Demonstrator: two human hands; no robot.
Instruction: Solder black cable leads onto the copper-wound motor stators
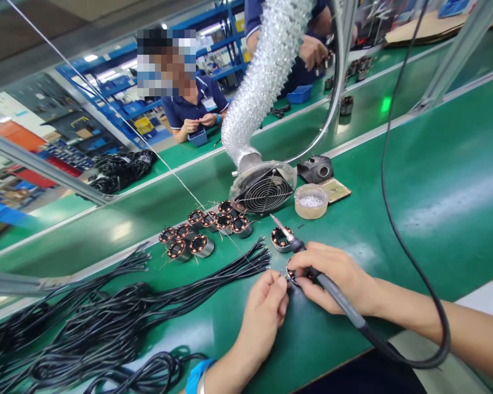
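My right hand (pixel 340 273) is closed round a soldering iron (pixel 337 298), whose tip points up and left above the bench. The thumb and fingers of that hand also touch a small copper-wound motor stator (pixel 290 271), mostly hidden behind them. Pressed together right at the stator's left side are the fingertips of my left hand (pixel 263 303); what they pinch is too small to make out. A thin pale strand (pixel 203 207) slants down from the upper left toward this hand. Another stator (pixel 280 241) stands just beyond the iron's tip.
Several stators (pixel 202 246) stand left of a round fan extractor (pixel 266 189) on a silver duct (pixel 250 93). Black cables (pixel 119 328) cover the bench's left. A round tub (pixel 311 201) sits beside a dark holder (pixel 315 169). The iron's cord (pixel 414 262) loops at right. Co-workers sit opposite.
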